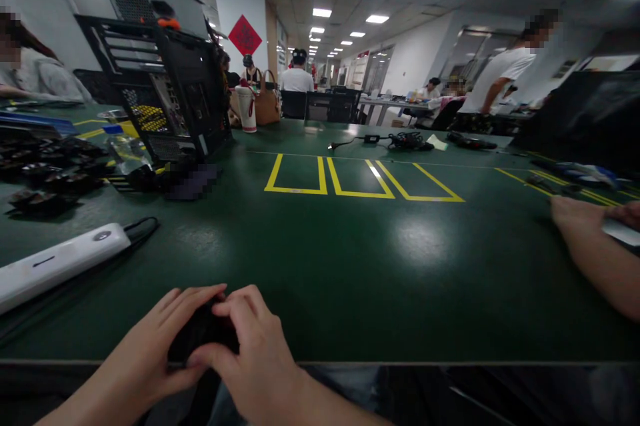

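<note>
At the table's front edge, my left hand (pixel 165 336) and my right hand (pixel 256 339) curl around a small black object (pixel 203 327). My fingers hide much of it, and its kind cannot be made out. The fingertips of both hands come close together over its far side. Under them lies the green tabletop (pixel 350 293). To the left of my hands is a long white device (pixel 65 258), perhaps a power strip, with a dark cable (pixel 143 231).
A black computer case (pixel 185 86) stands at left, beside a pile of black parts (pixel 45 166) and a clear bottle (pixel 125 149). Yellow tape outlines (pixel 355 195) and cables (pixel 407 141) lie ahead. Another person's arm (pixel 595 246) rests at right. A white cup (pixel 247 109) stands farther back.
</note>
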### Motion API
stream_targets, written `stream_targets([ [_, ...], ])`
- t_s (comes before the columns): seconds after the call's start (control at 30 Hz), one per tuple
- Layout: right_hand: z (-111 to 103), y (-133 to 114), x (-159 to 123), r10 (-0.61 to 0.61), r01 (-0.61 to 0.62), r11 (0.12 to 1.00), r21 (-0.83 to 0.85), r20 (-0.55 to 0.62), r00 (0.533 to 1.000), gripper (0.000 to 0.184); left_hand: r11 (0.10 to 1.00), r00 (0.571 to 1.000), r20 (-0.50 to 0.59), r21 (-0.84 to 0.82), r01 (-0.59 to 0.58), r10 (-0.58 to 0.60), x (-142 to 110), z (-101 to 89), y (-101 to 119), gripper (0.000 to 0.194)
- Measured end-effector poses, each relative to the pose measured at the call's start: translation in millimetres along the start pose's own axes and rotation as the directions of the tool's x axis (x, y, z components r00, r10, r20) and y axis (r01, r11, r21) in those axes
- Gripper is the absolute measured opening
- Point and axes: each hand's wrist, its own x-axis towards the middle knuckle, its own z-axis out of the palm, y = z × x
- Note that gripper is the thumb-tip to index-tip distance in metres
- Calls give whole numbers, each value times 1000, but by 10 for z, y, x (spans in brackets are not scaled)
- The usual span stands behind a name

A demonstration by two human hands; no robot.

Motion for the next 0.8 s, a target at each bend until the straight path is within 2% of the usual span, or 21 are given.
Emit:
stream_targets([
  [0.13,36,-80,63,-18,20,999,-35,54,998,42,991,998,9,-117,68,-68,-38,-53,-69,60],
  [0.27,-150,-114,20,-72,82,994,-69,136,988,49,992,997,47,-112,62,-57,-8,-134,-189,39],
  [0.37,-469,-41,-27,-39,53,978,-201,72,997,39,993,994,30,-47,109,-108,41,-206,-350,29],
  [0.53,-1175,232,-49,75,-58,931,-359,34,997,29,971,973,-38,74,228,-226,156,-322,-602,28],
  [0.67,-1658,462,-59,156,-157,913,-378,-33,987,27,939,956,-10,185,289,-292,210,-391,-671,31],
  [0.8,-1950,626,-96,196,-217,911,-350,-95,976,23,910,929,59,231,345,-367,215,-437,-646,37],
])
